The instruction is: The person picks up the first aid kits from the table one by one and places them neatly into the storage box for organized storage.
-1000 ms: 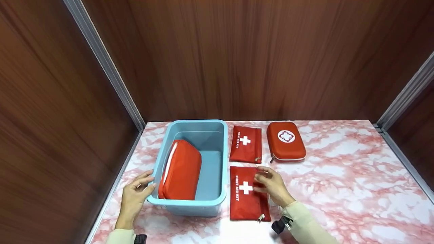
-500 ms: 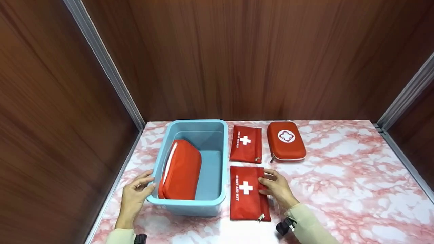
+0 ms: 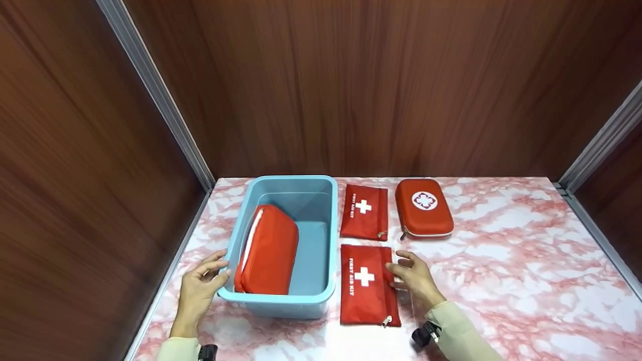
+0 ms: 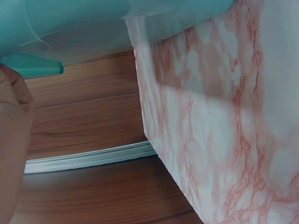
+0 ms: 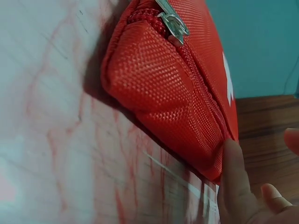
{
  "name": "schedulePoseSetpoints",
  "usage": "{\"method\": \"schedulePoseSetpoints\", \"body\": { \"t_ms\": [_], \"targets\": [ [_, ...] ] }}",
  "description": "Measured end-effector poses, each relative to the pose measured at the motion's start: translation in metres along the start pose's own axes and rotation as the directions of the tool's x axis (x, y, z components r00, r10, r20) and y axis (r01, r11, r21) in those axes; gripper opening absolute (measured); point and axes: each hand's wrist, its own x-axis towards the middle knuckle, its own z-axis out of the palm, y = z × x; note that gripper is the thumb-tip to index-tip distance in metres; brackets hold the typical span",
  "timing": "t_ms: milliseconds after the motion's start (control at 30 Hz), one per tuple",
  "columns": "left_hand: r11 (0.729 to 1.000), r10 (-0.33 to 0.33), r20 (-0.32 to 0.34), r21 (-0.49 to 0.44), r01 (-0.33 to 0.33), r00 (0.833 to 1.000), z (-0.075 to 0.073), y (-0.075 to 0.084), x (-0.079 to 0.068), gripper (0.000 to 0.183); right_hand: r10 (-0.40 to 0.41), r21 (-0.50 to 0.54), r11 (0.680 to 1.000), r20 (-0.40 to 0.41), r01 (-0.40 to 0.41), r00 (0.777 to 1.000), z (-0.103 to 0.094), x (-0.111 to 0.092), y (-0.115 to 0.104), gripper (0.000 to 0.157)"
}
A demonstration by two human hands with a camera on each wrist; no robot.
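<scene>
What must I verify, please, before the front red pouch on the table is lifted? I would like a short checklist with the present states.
1. Left grip at the rim of the blue bin: ok, thumb and fingers are on it.
2. Right grip holding the front pouch: not ok, a finger touches its edge, but no firm hold shows.
3. Nothing stacked on the front pouch: ok.
4. Room in the blue bin: ok, bare floor shows right of the red bag inside.
5. Contents of the front pouch: cannot tell, the fabric hides them.
</scene>
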Motion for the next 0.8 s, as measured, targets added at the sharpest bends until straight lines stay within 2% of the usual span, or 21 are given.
{"method": "schedulePoseSetpoints", "body": {
  "t_ms": [100,200,433,600,667,800],
  "targets": [
    [1.0,0.004,-0.001,-0.005,-0.004,1.0,0.0,-0.001,0.0,0.022,0.015,-0.045,0.999,-0.005,-0.015,1.0,0.0,-0.001,0.0,0.06],
    [1.0,0.011,0.001,-0.015,-0.011,1.0,0.0,-0.001,0.0,0.022,-0.001,-0.139,0.99,-0.001,0.001,1.0,0.0,-0.002,-0.001,0.061],
    [0.999,0.022,0.0,-0.043,-0.022,1.0,0.0,-0.003,0.0,0.021,-0.074,-0.361,0.93,-0.001,0.069,0.997,0.004,-0.003,0.0,0.058],
    [0.999,0.027,-0.003,-0.044,-0.028,1.0,0.001,-0.003,0.0,0.02,-0.198,-0.51,0.841,0.019,0.179,0.98,0.009,-0.002,0.002,0.055],
    [0.998,0.027,-0.006,-0.049,-0.027,1.0,0.001,-0.003,0.0,0.02,-0.256,-0.562,0.794,0.038,0.233,0.966,0.011,-0.002,0.002,0.054],
    [0.998,0.033,-0.006,-0.056,-0.033,0.999,0.001,-0.002,0.0,0.02,-0.292,-0.682,0.686,0.062,0.255,0.954,0.015,-0.004,0.002,0.056]
  ]
}}
